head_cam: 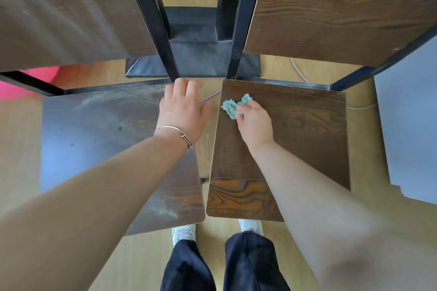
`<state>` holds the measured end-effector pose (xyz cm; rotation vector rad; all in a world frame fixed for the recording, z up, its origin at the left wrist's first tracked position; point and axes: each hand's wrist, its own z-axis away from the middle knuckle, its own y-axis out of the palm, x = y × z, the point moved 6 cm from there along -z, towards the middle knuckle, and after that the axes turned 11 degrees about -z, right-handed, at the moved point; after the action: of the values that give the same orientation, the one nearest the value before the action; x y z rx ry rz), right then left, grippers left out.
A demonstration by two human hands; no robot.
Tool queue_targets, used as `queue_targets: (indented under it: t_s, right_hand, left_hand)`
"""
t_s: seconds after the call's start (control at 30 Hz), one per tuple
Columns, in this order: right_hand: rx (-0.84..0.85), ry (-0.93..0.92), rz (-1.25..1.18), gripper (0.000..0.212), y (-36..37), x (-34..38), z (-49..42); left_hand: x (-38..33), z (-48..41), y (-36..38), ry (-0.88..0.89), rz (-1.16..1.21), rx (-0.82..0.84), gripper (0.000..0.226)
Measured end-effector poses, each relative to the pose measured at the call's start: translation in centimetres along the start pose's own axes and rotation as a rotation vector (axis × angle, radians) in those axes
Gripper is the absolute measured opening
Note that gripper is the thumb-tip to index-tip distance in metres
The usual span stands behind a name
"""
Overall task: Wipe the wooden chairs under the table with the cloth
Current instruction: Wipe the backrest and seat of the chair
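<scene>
Now right hand (254,123) pinches cloth (233,106) near seat (307,125) edge; left hand (182,111) open.

Narrow gap (210,139) between seats, perhaps hand-wide.

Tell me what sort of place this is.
Probably a café, canteen or similar dining room, though I can't be sure. Two matching wooden chairs with black metal frames stand side by side facing a black pedestal table base on a pale wood-look floor.
</scene>
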<state>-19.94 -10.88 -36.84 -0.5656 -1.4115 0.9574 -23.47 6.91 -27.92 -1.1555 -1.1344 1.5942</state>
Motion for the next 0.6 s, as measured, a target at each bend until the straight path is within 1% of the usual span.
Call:
queue_targets:
  t_s: [0.1, 0.2, 0.23, 0.37, 0.47, 0.6]
  right_hand:
    - [0.044, 0.029, -0.003, 0.023, -0.4, -1.6, 3.9]
    - [0.089, 0.071, -0.067, 0.023, -1.5, -2.7, 5.1]
    - [0.06, 0.081, -0.11, 0.022, -2.5, -2.9, 5.1]
    - [-0.176, 0.055, -0.243, 0.022, -10.1, -4.1, 4.1]
    - [-0.307, 0.0, -0.249, 0.021, -17.1, -5.2, 3.0]
    - [-0.469, -0.073, -0.167, 0.02, -26.3, -7.3, 0.9]
  left_hand:
    - [-1.4, 1.2, -0.5, 0.021, -0.016, 0.0, 0.042]
    - [-3.1, 2.3, -0.5, 0.039, -0.036, 0.02, 0.041]
    - [-3.8, 2.6, -0.6, 0.042, -0.038, 0.028, 0.041]
    - [-6.9, 2.8, -1.7, 0.065, -0.044, 0.013, 0.042]
    - [-9.9, 2.1, -3.3, 0.099, -0.048, -0.018, 0.045]
    - [-14.7, 0.3, -5.1, 0.13, -0.018, -0.078, 0.045]
